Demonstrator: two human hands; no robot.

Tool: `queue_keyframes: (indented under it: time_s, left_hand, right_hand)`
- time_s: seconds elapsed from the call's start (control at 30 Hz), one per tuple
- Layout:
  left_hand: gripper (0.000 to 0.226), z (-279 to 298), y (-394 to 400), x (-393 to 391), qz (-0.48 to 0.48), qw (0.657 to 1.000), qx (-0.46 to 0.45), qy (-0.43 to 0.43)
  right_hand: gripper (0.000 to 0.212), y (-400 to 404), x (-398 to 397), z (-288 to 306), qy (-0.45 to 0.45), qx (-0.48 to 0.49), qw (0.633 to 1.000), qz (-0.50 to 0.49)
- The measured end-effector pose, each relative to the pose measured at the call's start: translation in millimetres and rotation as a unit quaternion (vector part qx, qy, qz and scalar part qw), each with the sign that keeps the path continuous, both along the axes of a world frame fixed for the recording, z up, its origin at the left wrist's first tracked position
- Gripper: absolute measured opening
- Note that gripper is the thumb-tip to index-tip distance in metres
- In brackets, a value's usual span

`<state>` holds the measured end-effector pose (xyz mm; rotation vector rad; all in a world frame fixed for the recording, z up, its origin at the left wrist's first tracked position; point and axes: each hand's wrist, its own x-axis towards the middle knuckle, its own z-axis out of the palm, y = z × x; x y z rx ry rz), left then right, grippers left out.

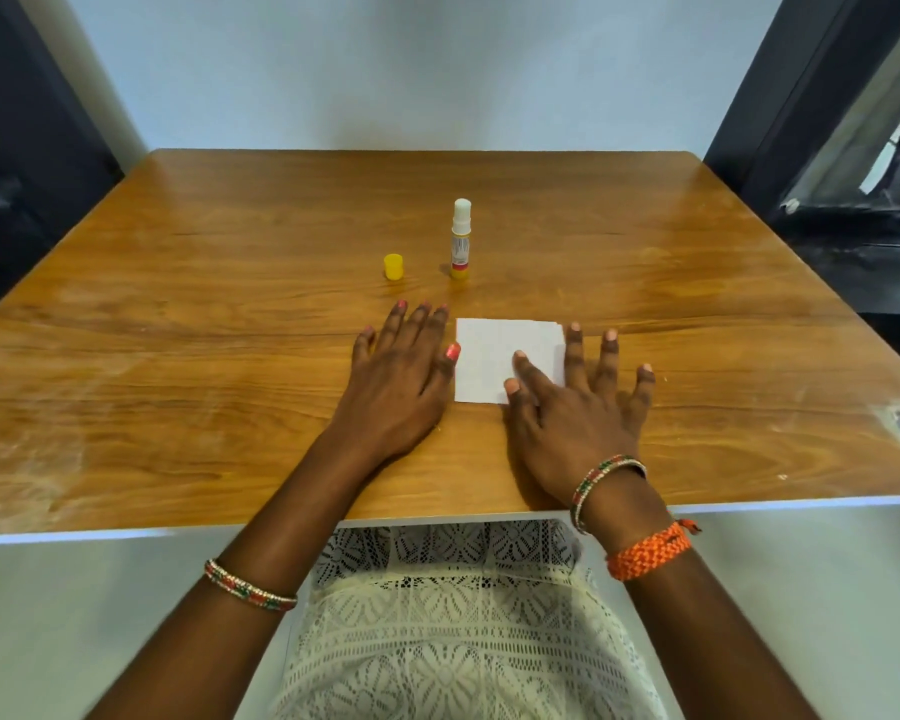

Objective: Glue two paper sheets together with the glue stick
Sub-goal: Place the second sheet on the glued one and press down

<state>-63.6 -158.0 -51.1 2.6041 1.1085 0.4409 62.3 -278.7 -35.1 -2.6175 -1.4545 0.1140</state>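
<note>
A small white paper square lies flat on the wooden table; a second edge peeks out along its top right, so two sheets seem stacked. My left hand rests flat beside the paper's left edge, thumb touching it. My right hand lies spread on the table, with its thumb and index finger pressing the paper's lower right part. Behind the paper, a glue stick stands upright and uncapped, white glue exposed. Its yellow cap stands to the left of it.
The table's near edge runs just above my lap. A pale wall stands behind the far edge. Dark furniture sits at both sides, past the table's left and right edges.
</note>
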Motion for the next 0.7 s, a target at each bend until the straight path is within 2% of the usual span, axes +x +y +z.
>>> queue_keyframes:
  time_s: [0.27,0.57,0.63,0.7]
  left_hand:
    - [0.069,3,-6,0,-0.116,0.991,0.068,-0.016]
    - [0.065,2,-5,-1,-0.114,0.991,0.053,-0.036]
    - [0.064,2,-4,0,-0.112,0.992,0.049,-0.036]
    - [0.063,2,-4,0,-0.112,0.992,0.039,-0.041]
  right_hand:
    - [0.039,-34,67,0,0.059,0.006,0.997,-0.053]
    - [0.035,-58,114,5,0.157,0.061,0.980,-0.106]
    - [0.035,-54,113,5,0.164,0.119,0.973,-0.106]
    - [0.035,-45,106,7,0.197,0.216,0.950,-0.110]
